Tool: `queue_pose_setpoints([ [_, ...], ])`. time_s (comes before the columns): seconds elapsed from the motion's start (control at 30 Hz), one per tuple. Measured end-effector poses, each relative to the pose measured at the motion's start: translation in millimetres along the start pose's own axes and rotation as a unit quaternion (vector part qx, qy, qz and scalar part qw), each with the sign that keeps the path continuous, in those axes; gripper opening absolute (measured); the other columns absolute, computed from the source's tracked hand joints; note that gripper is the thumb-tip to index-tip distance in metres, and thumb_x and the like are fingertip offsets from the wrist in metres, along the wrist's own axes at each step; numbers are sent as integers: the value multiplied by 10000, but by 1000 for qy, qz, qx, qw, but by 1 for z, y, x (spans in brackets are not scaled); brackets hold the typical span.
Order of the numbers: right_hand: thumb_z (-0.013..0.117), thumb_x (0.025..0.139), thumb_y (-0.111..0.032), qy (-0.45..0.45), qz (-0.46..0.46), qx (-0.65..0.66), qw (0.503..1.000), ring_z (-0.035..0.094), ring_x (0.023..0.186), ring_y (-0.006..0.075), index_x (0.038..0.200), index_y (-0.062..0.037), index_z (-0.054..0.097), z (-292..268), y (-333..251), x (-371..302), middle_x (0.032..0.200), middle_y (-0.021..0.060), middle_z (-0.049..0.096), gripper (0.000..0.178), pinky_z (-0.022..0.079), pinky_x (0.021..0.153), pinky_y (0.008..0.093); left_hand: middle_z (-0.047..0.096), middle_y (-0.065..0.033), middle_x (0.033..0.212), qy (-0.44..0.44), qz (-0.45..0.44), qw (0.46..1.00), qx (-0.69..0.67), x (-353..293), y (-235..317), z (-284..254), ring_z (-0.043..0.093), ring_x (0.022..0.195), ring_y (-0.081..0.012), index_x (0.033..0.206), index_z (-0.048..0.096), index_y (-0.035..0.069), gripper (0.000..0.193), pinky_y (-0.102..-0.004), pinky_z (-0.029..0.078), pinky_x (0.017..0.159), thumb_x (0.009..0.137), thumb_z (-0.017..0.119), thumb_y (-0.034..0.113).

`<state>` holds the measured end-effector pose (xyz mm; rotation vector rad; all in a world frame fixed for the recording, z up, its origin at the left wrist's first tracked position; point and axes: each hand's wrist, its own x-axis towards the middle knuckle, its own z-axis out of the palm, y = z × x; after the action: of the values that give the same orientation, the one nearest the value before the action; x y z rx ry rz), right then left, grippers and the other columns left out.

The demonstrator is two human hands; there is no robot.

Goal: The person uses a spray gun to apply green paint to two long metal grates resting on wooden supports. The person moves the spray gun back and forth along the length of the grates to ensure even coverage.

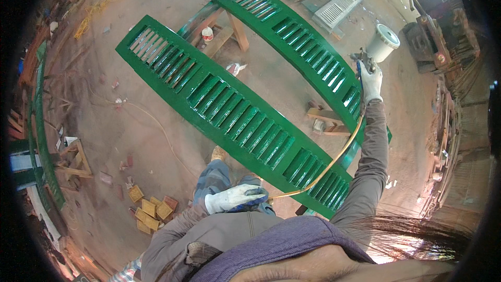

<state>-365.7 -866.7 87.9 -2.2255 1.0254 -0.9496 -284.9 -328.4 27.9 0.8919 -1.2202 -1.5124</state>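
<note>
1. Workshop floor [99,125], head view: glossy green near panel [237,119] and far panel [296,56], raised on wooden stands [238,32].
2. Right grip [371,82]: closed on spray gun [366,60] with white pot [382,43], beyond far panel's edge; tilting could spill.
3. Left grip [236,198]: curled around yellow hose [344,149] crossing above near panel; slack could smear its gloss.
4. Room: gap between panels; right sleeve [373,136], over far panel's end, could rub.

Paint workshop: glossy green louvred panels [237,117] lay over wooden trestles [238,31]; spray gun [364,58] and hose [334,160] were present; yellow blocks [148,208] sat heaped on a dusty floor [104,110].
</note>
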Motion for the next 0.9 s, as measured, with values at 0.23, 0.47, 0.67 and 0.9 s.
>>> queue_pose_setpoints([
  [0.23,694,878,-140,-211,144,171,952,559,599,33,1087,-13,677,1,-62,-17,859,23,679,245,441,505,209,585,-131,1186,27,128,988,79,-7,13,-20,553,1111,-206,1258,538,-13,365,-306,430,974,1041,442,264],
  [0.47,708,870,-192,38,-62,-123,990,602,680,76,1094,-10,682,69,-31,43,834,38,687,289,484,578,249,605,-89,1136,32,-181,963,-199,-13,34,-45,553,1022,-141,1221,586,10,347,-272,450,889,1018,510,280],
  [0.67,703,871,-167,14,-20,-47,999,565,615,57,1069,-20,693,94,-49,55,809,1,664,247,452,522,249,602,-57,1090,109,-89,978,-152,-37,7,-53,542,964,-130,1246,573,19,345,-266,434,843,1020,508,271],
  [0.9,726,865,-174,-186,128,165,960,570,643,55,1067,3,679,89,-115,14,817,8,677,273,461,539,229,593,-99,1217,23,-25,998,-59,-49,37,-84,537,1090,-130,1350,501,-2,431,-285,436,940,1012,526,266],
])
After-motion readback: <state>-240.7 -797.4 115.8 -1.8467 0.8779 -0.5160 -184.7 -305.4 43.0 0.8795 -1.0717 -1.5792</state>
